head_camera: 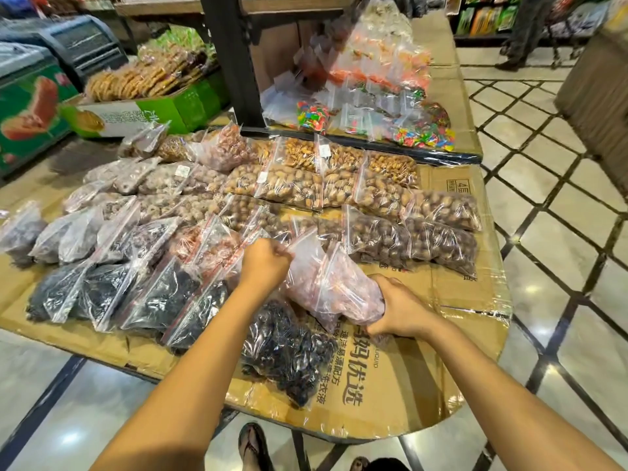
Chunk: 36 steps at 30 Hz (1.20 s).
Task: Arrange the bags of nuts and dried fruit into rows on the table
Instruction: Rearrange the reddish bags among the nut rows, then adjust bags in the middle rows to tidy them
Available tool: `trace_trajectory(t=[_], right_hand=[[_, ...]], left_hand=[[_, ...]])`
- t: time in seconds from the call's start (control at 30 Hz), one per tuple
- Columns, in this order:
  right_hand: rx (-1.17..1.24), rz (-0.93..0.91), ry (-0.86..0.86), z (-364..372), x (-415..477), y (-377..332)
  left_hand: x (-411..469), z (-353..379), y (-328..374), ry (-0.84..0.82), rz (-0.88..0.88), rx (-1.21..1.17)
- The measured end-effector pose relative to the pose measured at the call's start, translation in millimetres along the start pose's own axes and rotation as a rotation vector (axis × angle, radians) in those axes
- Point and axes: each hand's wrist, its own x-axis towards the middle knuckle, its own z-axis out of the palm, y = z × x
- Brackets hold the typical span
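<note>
Left hand [266, 263] clenched on zip top of pink dried-fruit bag [334, 287], right hand [399, 309] gripped its bottom, bag over cardboard-covered table [441, 290], beside dark raisin bag [289, 348]

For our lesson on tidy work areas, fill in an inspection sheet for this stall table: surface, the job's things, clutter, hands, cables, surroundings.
Surface: cardboard-covered table under clear plastic wrap.
Job's things: clear zip bags of nuts in rows at the back; dark dried fruit bags along the front; one pinkish bag held up.
Clutter: one dark fruit bag lying askew near the front edge.
Hands: left hand pinches the pinkish bag's top; right hand grips its bottom.
Cables: nothing seen.
Surroundings: candy bags, green snack box, tiled floor.
</note>
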Motion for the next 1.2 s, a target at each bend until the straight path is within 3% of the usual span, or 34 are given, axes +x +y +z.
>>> trace_trajectory(t=[0.17, 0.5, 0.7, 0.8, 0.97, 1.2], right_hand=[[-0.082, -0.049, 0.033, -3, 2, -6], [-0.089, 0.058, -0.1, 4, 7, -4], [-0.353, 0.105, -0.221, -22, 7, -33], [-0.217, 0.092, -0.167, -40, 15, -68], [-0.273, 0.023, 0.068, -52, 51, -130], [-0.341, 0.06, 0.262, 0, 152, -209]], left_hand=[[-15, -9, -31, 0.067, -0.031, -0.021], [-15, -18, -26, -0.032, -0.024, 0.091], [-8, -28, -22, -0.094, 0.052, 0.112], [6, -46, -16, -0.126, 0.103, 0.077], [50, -94, -16, 0.023, 0.274, 0.101], [163, -170, -89, 0.095, 0.341, 0.325]])
